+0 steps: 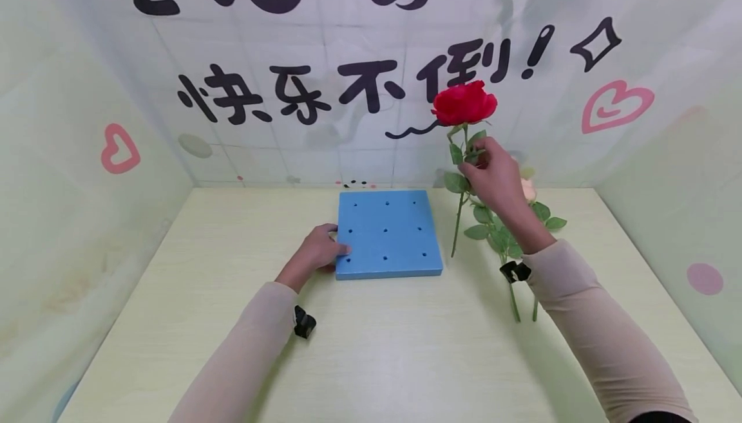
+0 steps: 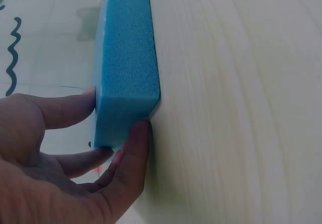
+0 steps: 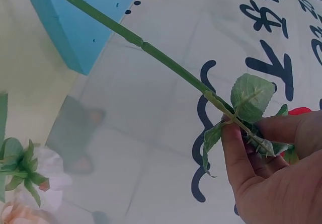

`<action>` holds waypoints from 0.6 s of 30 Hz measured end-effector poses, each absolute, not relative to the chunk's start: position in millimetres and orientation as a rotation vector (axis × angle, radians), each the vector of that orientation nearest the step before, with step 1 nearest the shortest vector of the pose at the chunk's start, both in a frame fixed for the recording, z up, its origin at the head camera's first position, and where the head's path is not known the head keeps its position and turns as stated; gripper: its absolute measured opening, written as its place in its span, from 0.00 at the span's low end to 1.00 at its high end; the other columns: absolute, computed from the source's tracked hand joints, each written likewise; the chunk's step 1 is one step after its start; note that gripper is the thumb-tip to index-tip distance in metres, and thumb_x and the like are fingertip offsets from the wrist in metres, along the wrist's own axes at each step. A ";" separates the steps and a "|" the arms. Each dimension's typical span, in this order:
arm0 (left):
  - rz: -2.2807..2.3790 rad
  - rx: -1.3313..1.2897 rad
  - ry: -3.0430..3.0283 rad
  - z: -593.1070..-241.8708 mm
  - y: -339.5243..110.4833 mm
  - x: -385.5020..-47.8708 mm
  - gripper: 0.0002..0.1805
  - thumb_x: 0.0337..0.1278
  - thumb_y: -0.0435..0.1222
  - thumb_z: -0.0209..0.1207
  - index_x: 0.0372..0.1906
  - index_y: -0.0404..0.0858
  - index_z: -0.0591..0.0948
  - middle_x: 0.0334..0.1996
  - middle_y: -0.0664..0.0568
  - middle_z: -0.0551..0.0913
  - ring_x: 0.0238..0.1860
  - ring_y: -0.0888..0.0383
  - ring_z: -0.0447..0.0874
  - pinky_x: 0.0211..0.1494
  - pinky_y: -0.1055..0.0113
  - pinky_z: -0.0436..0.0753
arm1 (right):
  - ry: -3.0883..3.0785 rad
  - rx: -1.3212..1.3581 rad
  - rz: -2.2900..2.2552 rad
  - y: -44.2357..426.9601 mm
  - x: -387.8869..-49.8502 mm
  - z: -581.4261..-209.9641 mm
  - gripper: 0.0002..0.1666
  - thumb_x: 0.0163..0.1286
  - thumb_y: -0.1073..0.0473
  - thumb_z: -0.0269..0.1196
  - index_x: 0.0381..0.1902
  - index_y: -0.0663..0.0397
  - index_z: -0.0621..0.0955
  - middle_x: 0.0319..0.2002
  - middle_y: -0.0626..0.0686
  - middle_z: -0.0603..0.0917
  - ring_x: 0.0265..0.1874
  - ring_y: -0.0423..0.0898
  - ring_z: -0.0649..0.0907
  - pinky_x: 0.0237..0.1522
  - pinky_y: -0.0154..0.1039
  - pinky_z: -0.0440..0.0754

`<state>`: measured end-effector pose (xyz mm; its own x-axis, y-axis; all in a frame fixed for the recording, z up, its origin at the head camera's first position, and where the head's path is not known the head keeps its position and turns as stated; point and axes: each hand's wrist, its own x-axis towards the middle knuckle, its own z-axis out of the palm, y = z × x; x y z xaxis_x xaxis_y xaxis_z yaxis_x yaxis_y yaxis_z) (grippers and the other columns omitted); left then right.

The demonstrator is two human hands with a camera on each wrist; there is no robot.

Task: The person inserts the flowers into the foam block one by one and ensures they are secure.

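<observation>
So there was one blue foam board (image 1: 400, 243) on the desk (image 1: 371, 346), with nine small holes in it, three rows of three. One red rose (image 1: 465, 104) was up in the air just right of it. The right hand (image 1: 495, 175) had that rose pinched by its leafy stem, bloom up top, lower end hanging down with a slight slant. The left hand (image 1: 321, 248) was gripping the board's left edge, thumb on the top face and the other fingers round the side.

Two more flowers lay right of the board: a white flower (image 3: 50, 173) and a peach flower (image 3: 27, 214), with two cut stem ends pointing toward the person. The right forearm covered a chunk of them, so I couldn't see all of either.

Edges-wise, the board's far side sat close to the printed backdrop (image 1: 324, 152), so pretty tight back there. Way more room in front, pale wood grain running toward the person, and a wide stretch out left past the left hand. On the right, the gap between board and lying flowers was narrow.
</observation>
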<state>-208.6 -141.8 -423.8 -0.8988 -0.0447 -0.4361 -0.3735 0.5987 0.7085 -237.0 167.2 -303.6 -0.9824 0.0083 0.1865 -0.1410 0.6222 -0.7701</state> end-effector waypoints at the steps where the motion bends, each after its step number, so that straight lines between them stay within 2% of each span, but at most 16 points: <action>1: 1.216 -0.333 2.455 -424.1 -141.7 -208.8 0.37 0.62 0.36 0.62 0.74 0.37 0.60 0.47 0.41 0.74 0.38 0.51 0.79 0.35 0.64 0.84 | -2.666 0.114 1.289 165.8 -237.3 -303.0 0.18 0.70 0.60 0.58 0.56 0.58 0.72 0.39 0.60 0.79 0.34 0.51 0.76 0.28 0.34 0.76; 11: 1.272 -0.343 2.428 -425.4 -140.4 -209.2 0.37 0.62 0.34 0.62 0.74 0.36 0.60 0.48 0.40 0.76 0.42 0.51 0.82 0.38 0.60 0.86 | -2.593 0.184 1.325 150.5 -241.5 -301.6 0.19 0.70 0.61 0.58 0.56 0.60 0.72 0.43 0.60 0.80 0.36 0.52 0.76 0.31 0.35 0.76; 18: 1.288 -0.332 2.417 -426.3 -142.1 -209.4 0.38 0.61 0.34 0.62 0.74 0.36 0.60 0.48 0.40 0.76 0.39 0.52 0.83 0.37 0.60 0.86 | -2.520 0.214 1.337 138.0 -245.2 -301.4 0.18 0.68 0.60 0.59 0.54 0.58 0.73 0.43 0.59 0.80 0.37 0.51 0.76 0.35 0.36 0.76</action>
<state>-209.4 -142.1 -426.3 -0.8999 -0.0290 -0.4352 -0.3774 0.5521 0.7435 -245.2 138.0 -301.4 -0.9499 0.0005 0.3126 -0.2585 0.5609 -0.7865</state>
